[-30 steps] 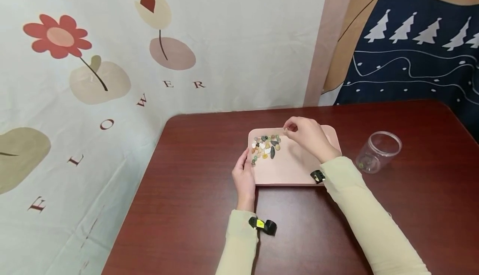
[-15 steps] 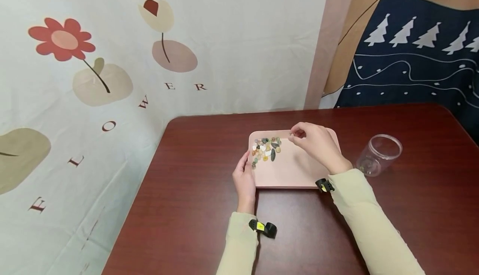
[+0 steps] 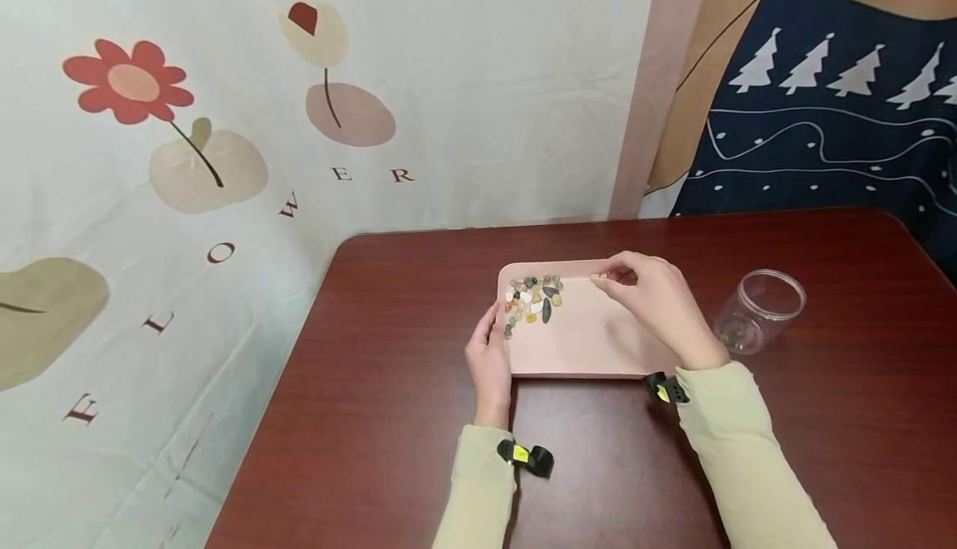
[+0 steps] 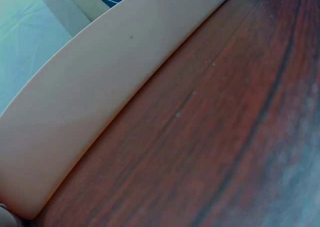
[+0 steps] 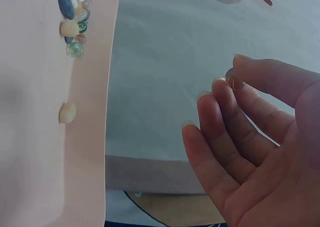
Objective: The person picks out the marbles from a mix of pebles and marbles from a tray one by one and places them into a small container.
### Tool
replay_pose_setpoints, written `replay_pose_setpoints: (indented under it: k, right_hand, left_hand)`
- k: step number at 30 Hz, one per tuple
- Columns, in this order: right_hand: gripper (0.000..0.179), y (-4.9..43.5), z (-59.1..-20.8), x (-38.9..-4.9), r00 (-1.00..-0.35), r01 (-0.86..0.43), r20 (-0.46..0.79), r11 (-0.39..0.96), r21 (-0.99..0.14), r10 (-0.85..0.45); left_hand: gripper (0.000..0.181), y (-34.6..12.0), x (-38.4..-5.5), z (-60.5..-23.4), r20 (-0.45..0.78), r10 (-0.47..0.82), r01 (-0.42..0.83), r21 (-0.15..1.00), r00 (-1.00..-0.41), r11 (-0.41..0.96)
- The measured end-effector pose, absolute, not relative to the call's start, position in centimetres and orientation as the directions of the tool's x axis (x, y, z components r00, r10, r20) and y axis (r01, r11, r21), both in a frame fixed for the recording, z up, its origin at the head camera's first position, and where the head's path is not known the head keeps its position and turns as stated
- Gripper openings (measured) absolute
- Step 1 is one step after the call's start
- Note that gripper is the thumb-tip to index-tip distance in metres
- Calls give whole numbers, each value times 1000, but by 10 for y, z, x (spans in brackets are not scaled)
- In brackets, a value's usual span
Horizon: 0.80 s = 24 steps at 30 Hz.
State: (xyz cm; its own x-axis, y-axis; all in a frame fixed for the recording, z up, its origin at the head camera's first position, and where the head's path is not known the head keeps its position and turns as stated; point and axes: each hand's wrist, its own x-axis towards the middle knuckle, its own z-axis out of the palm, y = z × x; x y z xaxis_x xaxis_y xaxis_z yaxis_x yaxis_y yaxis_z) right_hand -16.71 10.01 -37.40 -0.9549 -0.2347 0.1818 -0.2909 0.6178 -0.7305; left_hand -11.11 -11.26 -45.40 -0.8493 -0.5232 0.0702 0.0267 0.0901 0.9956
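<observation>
My right hand [image 3: 658, 304] is over the far right part of a pink tray [image 3: 583, 350], pinching a small amber-brown glass marble [image 5: 234, 80] between thumb and index finger. The other fingers curve loosely beside it. Below them in the tray, a pale stone [image 5: 67, 113] sits by itself near the wall. Several polished pebbles and glass marbles [image 3: 534, 296], in white, green, yellow and dark grey, are spread over the tray's left end. At that end, my left hand [image 3: 489, 362] holds the left side, fingers along the outside and thumb at the rim.
To the tray's right stands an open clear jar [image 3: 758, 312] with something small and green at its bottom. All of it rests on a dark red wooden table [image 3: 374, 383]. A printed cloth [image 3: 478, 100] hangs behind the table's far edge.
My right hand has moved right and slightly nearer along the tray's far side, still pinching. The left hand keeps its place on the tray, and the head view has shifted slightly.
</observation>
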Motion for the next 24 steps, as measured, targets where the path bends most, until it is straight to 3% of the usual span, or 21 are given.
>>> replay_pose_setpoints:
  k: [13, 24]
  right_hand:
    - [19, 111, -379, -158, -959, -283, 219, 633, -720, -180]
    - [24, 119, -380, -157, -966, -257, 214, 622, -740, -146]
  left_hand:
    - [32, -111, -108, -451, 88, -520, 42, 994, -850, 99]
    - [33, -118, -121, -482, 95, -534, 54, 994, -840, 92]
